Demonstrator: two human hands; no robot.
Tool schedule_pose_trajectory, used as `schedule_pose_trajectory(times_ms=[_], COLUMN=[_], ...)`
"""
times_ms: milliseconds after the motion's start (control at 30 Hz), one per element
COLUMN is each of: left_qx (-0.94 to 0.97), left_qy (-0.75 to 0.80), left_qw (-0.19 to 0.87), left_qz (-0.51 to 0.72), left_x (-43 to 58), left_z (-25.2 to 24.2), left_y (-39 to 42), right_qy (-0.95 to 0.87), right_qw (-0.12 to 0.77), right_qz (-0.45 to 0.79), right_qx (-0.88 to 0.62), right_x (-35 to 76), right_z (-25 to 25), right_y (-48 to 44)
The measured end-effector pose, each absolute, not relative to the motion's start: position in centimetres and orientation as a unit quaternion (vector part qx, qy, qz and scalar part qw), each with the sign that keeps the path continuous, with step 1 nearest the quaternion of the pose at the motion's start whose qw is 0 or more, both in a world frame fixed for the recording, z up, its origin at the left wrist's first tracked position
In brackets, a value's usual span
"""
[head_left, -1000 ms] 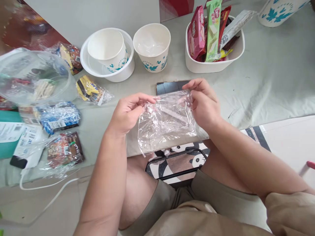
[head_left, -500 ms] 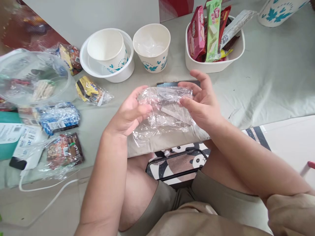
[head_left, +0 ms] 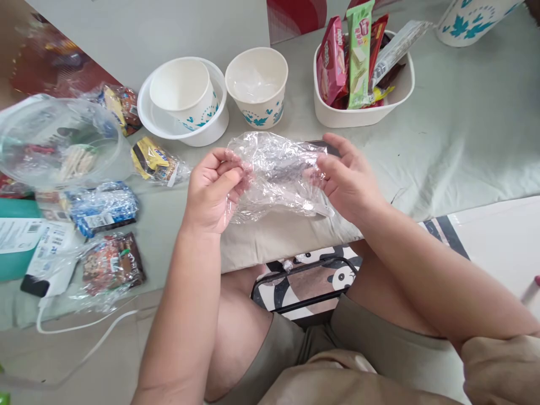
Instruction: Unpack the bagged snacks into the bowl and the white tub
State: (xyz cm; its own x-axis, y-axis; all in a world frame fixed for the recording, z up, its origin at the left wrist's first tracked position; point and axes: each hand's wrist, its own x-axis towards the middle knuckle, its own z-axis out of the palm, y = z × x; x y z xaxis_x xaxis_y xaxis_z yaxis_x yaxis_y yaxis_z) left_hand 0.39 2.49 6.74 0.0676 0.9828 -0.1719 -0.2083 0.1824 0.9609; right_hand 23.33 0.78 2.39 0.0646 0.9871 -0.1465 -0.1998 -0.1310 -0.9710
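A crinkled clear plastic bag [head_left: 278, 174] is stretched between my hands above the table's front edge. My left hand [head_left: 217, 188] pinches its left side between thumb and fingers. At the right side, my right hand [head_left: 348, 177] grips the plastic between thumb and fingers, with the index finger raised. Behind the bag, a dark phone [head_left: 320, 145] is mostly hidden. Beyond it stand a paper cup [head_left: 259, 112] with clear plastic inside and a white bowl [head_left: 217, 126] holding another paper cup [head_left: 179, 90].
A white tub [head_left: 363, 117] of wrapped snacks stands at the back right, near another paper cup [head_left: 468, 25]. To the left are a clear plastic tub [head_left: 101, 152], a yellow snack pack [head_left: 152, 160], a blue pack [head_left: 101, 205], a brown pack [head_left: 113, 261] and a white cable [head_left: 84, 326].
The bag has bunched up and its lower left part has lifted. My left hand has turned, its fingers now curled closer together. The camera view has shifted slightly.
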Motion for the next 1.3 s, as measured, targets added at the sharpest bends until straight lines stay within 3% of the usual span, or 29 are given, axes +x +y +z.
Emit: schedule_pose_trajectory(times_ms=[200,367,567,700,967,1133,1300], left_qx=[0.384,0.415,0.449,0.477,0.437,0.467,0.533], left_qy=[0.406,0.411,0.389,0.449,0.453,0.343,0.328], left_qw=[0.649,0.721,0.731,0.674,0.656,0.688,0.668], left_qz=[0.517,0.372,0.335,0.342,0.418,0.437,0.403], left_x=[0.5,0.0,-0.3,0.4,1.1,1.5,1.8], left_z=[6.8,6.8,6.6,6.8,7.3,6.2,5.1], left_y=[2.4,2.2,2.1,1.8,1.7,1.4,1.0], right_qy=[-0.391,-0.418,-0.429,-0.426,-0.535,-0.670,-0.678], right_qw=[0.499,0.514,0.526,0.512,0.568,0.506,0.508], right_qz=[0.613,0.590,0.549,0.544,0.282,0.267,0.247], right_qx=[-0.472,-0.462,-0.488,-0.511,-0.557,-0.473,-0.471], right_x=[23.0,22.7,22.6,22.7,23.1,22.3,22.1], right_z=[3.9,4.5,4.3,3.9,3.8,3.8,3.4], right_y=[0.4,0.0,0.1,0.2,-0.5,-1.0,-0.8])
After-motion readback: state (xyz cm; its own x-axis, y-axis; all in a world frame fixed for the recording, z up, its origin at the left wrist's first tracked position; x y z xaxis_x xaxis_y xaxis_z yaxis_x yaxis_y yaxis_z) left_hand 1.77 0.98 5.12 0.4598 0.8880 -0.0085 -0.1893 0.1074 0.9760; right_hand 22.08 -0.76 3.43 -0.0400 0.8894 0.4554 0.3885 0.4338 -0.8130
